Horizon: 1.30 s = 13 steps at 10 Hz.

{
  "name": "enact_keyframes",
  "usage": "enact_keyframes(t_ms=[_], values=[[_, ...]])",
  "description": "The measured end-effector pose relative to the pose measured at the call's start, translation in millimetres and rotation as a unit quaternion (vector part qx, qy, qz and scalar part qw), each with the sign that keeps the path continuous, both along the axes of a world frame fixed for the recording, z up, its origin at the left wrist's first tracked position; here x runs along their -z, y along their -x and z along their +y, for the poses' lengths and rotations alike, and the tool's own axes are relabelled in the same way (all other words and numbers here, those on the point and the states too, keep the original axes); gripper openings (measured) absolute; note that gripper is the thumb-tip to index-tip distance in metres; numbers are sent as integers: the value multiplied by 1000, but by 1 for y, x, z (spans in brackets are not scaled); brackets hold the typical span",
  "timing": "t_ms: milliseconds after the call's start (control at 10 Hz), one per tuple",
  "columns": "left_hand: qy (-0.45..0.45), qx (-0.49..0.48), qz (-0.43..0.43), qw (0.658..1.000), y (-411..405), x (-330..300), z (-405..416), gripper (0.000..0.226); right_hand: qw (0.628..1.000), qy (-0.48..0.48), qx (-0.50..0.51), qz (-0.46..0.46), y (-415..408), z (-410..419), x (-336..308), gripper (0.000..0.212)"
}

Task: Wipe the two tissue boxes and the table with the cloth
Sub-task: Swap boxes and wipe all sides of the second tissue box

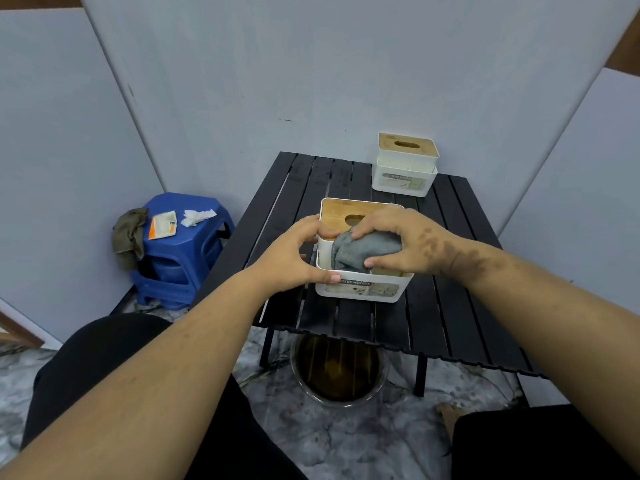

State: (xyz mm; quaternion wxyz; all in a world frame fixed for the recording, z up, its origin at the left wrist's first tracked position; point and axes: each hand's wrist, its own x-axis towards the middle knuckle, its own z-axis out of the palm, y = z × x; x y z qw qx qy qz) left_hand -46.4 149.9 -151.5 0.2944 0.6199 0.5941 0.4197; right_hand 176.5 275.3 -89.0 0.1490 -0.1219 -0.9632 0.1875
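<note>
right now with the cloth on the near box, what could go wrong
1. The near tissue box sits near the table's front edge; a hard wipe toward the body could push it off, though the left hand steadies it.
2. The grey cloth in the right hand could snag the wooden lid's slot.

near tissue box (360, 289): smooth white plastic, matt wooden lid. far tissue box (403, 174): likewise. cloth (363, 249): grey, soft and napped. table (433, 306): black matt slats. stool (183, 251): glossy blue plastic.
</note>
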Motion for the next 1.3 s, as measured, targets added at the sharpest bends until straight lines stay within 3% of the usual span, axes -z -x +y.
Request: enact_keyframes(t_ms=[100,300,400,600,900,1300], values=[[-2,-4,3,1000,0,1,1,63,999,-43,12,31,4,-8,15,39],[3,-5,2,1000,0,0,2,64,998,-52,15,-24,0,1,-5,34],[-1,-9,2,1000,-1,2,2,64,991,-124,-36,-37,11,-12,-1,31],[-3,-7,-7,1000,-1,2,3,62,992,-98,20,-79,9,-11,-26,26],[-3,-10,-11,1000,0,5,7,63,993,-67,-4,-96,10,-13,-20,24],[-1,-12,-11,1000,1,5,6,61,985,-110,-14,-134,18,-22,-33,25]])
